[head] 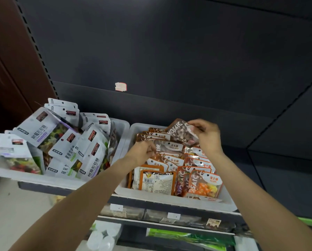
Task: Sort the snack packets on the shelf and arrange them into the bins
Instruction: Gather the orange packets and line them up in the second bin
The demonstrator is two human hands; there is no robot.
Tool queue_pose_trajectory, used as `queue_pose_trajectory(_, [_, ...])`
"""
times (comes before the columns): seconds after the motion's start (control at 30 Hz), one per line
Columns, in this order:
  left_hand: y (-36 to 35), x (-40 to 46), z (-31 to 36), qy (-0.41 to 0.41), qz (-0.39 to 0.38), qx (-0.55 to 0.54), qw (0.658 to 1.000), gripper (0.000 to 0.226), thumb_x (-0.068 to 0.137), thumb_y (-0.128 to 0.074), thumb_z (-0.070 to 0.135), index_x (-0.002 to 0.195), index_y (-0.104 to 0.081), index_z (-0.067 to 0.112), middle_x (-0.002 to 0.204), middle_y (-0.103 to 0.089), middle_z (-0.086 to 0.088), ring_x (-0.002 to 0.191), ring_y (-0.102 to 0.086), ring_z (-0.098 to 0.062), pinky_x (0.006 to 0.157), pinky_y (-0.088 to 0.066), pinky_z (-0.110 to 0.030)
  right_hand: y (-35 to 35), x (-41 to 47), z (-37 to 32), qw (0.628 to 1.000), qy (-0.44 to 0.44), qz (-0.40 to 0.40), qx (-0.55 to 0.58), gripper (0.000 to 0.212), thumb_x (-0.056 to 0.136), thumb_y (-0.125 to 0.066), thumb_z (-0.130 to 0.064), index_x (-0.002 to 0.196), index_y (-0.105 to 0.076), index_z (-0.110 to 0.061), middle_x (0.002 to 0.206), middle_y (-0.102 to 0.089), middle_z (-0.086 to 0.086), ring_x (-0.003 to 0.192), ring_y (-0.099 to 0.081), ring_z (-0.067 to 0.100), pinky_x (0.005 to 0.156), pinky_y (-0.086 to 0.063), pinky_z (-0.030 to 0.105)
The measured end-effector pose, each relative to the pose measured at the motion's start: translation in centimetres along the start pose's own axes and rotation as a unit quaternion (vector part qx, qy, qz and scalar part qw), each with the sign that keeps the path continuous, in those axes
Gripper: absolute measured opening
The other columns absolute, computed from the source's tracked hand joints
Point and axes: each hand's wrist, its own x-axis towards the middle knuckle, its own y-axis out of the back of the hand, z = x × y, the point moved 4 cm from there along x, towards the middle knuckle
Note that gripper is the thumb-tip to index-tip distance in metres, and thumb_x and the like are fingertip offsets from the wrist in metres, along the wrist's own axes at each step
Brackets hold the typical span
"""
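Right hand point(206, 136) pinching brown Mosaic packet point(181, 134), raised over back of right bin point(229, 201). Left hand point(142, 153) gripping packet edge mid-bin. Advise: seat upright in matching row, labels forward.

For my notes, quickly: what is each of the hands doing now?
Left hand: pinches a packet in the right bin.
Right hand: holds a brown Mosaic packet.

Glossy foil-and-plastic snack packets point(183, 135), smooth white plastic bins point(123, 127), matt dark shelf panels point(169, 51)
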Motion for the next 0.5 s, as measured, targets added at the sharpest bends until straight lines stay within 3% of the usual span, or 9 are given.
queue_pose_trajectory(0.07, [0.4,-0.9,0.0,-0.036,-0.002,-0.007,0.999,0.016,0.091,-0.059,0.01,0.104,-0.066,0.015,0.109,-0.066,0.0,0.102,-0.062,-0.013,0.089,-0.05,-0.025,-0.8,0.2,0.0,0.999,-0.006,-0.033,0.016,0.018,0.089,-0.059,-0.001,0.095,-0.071,-0.013,0.092,-0.067,-0.006,0.092,-0.063,0.01,0.078,-0.051,0.019])
queue_pose_trajectory(0.17, [1.2,-2.1,-0.4,-0.073,-0.015,-0.023,0.997,0.017,0.089,-0.061,0.007,0.103,-0.067,0.014,0.108,-0.066,0.001,0.094,-0.061,-0.006,0.084,-0.05,-0.018,-3.2,0.3,0.3,0.994,-0.009,-0.104,0.016,0.023,0.089,-0.058,0.0,0.094,-0.07,-0.019,0.098,-0.067,-0.005,0.099,-0.062,0.013,0.084,-0.052,0.027])
queue_pose_trajectory(0.27, [1.6,-2.3,-1.2,-0.043,-0.017,-0.056,0.997,0.022,0.088,-0.064,0.009,0.107,-0.063,0.02,0.107,-0.064,0.002,0.094,-0.061,-0.008,0.086,-0.052,-0.022,-6.0,0.0,1.2,0.976,-0.002,-0.197,-0.097,0.026,0.093,-0.052,-0.005,0.11,-0.068,-0.019,0.121,-0.063,0.001,0.109,-0.058,0.015,0.085,-0.046,0.022])
queue_pose_trajectory(0.37, [1.8,-2.8,-2.0,-0.01,-0.014,-0.049,0.999,0.029,0.083,-0.07,0.014,0.103,-0.053,0.025,0.105,-0.059,0.003,0.094,-0.06,-0.011,0.088,-0.053,-0.029,-8.1,-0.8,1.6,0.944,0.007,-0.269,-0.19,0.038,0.099,-0.042,-0.01,0.133,-0.053,-0.023,0.135,-0.054,0.007,0.082,-0.058,0.005,0.076,-0.046,0.019])
queue_pose_trajectory(0.4, [2.1,-3.0,-2.3,-0.013,-0.011,-0.027,1.0,0.029,0.081,-0.072,0.016,0.1,-0.052,0.025,0.106,-0.056,0.003,0.094,-0.058,-0.011,0.088,-0.052,-0.03,-8.5,-1.0,1.7,0.938,0.006,-0.282,-0.201,0.04,0.1,-0.04,-0.012,0.137,-0.047,-0.023,0.137,-0.052,0.008,0.084,-0.059,0.007,0.08,-0.046,0.022])
queue_pose_trajectory(0.5, [2.4,-3.7,-2.5,-0.047,-0.035,0.073,0.996,0.017,0.081,-0.072,0.025,0.093,-0.059,0.026,0.11,-0.044,0.008,0.099,-0.051,-0.009,0.093,-0.046,-0.029,-9.1,-1.5,2.3,0.915,0.004,-0.332,-0.231,0.04,0.102,-0.038,-0.019,0.142,-0.04,-0.022,0.144,-0.045,0.008,0.126,-0.048,0.022,0.104,-0.036,0.031])
